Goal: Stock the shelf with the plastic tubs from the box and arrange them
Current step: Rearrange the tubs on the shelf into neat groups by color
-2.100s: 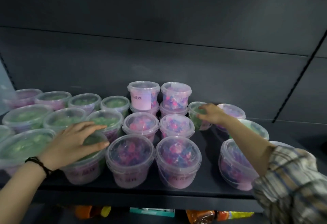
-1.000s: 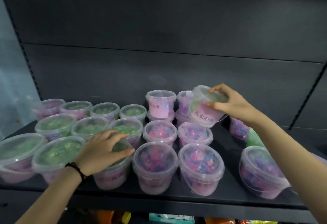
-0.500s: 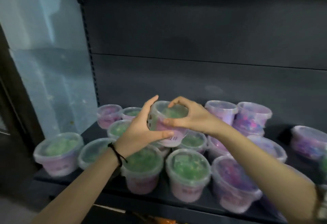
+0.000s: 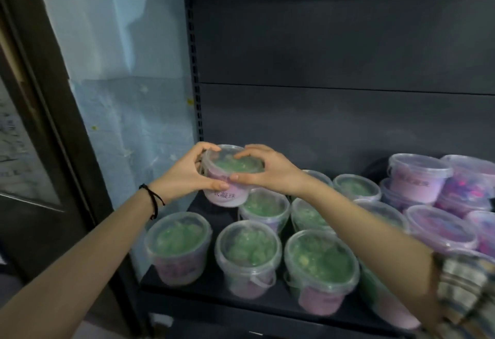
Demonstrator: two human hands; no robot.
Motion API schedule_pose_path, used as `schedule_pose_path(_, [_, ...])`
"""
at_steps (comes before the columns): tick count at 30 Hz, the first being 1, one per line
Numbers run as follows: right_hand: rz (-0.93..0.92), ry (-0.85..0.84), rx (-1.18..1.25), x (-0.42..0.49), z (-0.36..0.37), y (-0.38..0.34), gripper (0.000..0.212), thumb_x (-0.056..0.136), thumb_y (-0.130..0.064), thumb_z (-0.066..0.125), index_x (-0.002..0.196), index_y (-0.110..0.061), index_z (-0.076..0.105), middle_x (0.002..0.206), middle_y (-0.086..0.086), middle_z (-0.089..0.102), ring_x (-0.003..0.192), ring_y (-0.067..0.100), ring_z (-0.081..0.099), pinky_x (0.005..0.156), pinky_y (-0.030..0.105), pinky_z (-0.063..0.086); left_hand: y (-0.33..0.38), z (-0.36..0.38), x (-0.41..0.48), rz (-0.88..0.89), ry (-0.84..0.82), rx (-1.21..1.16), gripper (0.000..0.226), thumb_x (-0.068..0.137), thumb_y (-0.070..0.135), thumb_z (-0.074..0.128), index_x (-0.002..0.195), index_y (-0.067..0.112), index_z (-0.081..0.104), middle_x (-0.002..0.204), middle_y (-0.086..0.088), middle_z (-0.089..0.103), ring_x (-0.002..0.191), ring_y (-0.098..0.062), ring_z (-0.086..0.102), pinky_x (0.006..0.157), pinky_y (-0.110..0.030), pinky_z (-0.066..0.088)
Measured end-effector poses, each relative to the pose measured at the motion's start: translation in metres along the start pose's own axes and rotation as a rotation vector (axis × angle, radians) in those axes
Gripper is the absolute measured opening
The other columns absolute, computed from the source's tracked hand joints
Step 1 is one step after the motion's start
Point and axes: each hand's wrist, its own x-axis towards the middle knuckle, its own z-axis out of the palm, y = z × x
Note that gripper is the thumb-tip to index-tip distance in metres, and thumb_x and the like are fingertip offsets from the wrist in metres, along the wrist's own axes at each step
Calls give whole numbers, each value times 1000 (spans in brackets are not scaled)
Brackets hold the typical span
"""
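Place: a shop, at a retail display unit.
Shelving: a dark metal shelf (image 4: pixel 214 294) with a slotted upright (image 4: pixel 197 97) and a plain back panel (image 4: pixel 321 44).
Stock: rows of identical lidded, labelled tubs, with green-filled tubs (image 4: pixel 247 247) on the left and pink-and-purple tubs (image 4: pixel 419 178) on the right.

The round translucent plastic tub (image 4: pixel 227 194) at frame centre has a smooth, glossy lid. The dark grey shelf back panel (image 4: pixel 334 44) appears as matt painted metal. The checked sleeve (image 4: pixel 467 294), lower right, is woven cloth.
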Motion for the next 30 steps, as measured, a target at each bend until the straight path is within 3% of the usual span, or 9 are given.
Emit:
schedule_pose_path(7, [52, -29, -104, 44, 63, -1, 55, 75, -50, 75, 123, -26, 65, 135, -1, 56, 126, 11, 47, 96, 12, 28, -57, -47, -9, -173, -51, -116, 121, 27, 60, 90, 133, 30, 39, 125, 12, 54, 108, 4, 59, 81, -14, 51])
schedule_pose_path(13, [113, -62, -79, 54, 65, 8, 54, 73, -53, 76, 118, -26, 67, 134, -10, 56, 124, 5, 47, 97, 15, 29, -78, -36, -7, -168, -41, -222, 92, 28, 50, 93, 109, 30, 55, 113, 5, 63, 93, 6, 65, 73, -12, 51])
schedule_pose_path(17, [122, -139, -204, 52, 71, 16, 59, 71, -57, 76, 121, -27, 64, 134, -11, 54, 123, 7, 47, 97, 20, 34, -85, -31, -11, -228, -104, -205, 117, 30, 59, 89, 132, 25, 43, 121, 13, 56, 100, 9, 61, 76, -11, 50])
schedule_pose_path(20, [99, -278, -314, 45, 82, 27, 66, 70, -60, 75, 124, -28, 59, 131, -8, 53, 120, 12, 47, 101, 31, 40, -97, -26, -17, -294, -140, -167, 108, 49, 55, 86, 141, 22, 40, 126, 14, 54, 106, 3, 59, 77, -12, 50])
schedule_pose_path(22, [97, -290, -289, 43, 84, 30, 59, 72, -59, 73, 122, -30, 60, 132, -8, 52, 121, 10, 46, 104, 31, 38, -102, -25, -20, -306, -120, -196, 100, 54, 53, 83, 140, 21, 43, 127, 6, 59, 104, -4, 62, 79, -16, 52])
schedule_pose_path(24, [105, -240, -204, 47, 78, 32, 43, 77, -56, 71, 113, -33, 65, 124, -9, 58, 113, 8, 52, 100, 29, 42, -100, -27, -22, -324, -92, -266, 114, 40, 64, 85, 139, 23, 45, 128, 6, 60, 107, -7, 64, 86, -22, 51])
schedule_pose_path(26, [125, -148, -131, 54, 70, 35, 28, 81, -53, 68, 101, -34, 68, 107, -9, 62, 97, 7, 57, 88, 27, 46, -98, -33, -29, -301, -98, -237, 122, 40, 71, 80, 144, 24, 36, 138, 12, 48, 124, -7, 51, 100, -26, 43])
schedule_pose_path(28, [177, -57, -71, 64, 63, 43, 24, 84, -47, 68, 101, -30, 67, 105, -13, 60, 93, 5, 54, 83, 23, 40, -99, -36, -41, -257, -153, -209, 109, 47, 73, 76, 142, 36, 36, 139, 22, 42, 132, 0, 40, 104, -22, 38])
schedule_pose_path(30, [223, -43, -105, 77, 59, 53, 34, 86, -43, 68, 113, -23, 65, 119, -6, 57, 103, 8, 50, 87, 22, 36, -100, -33, -53, -250, -188, -203, 76, 58, 63, 79, 127, 51, 47, 122, 39, 53, 120, 17, 43, 94, -13, 43])
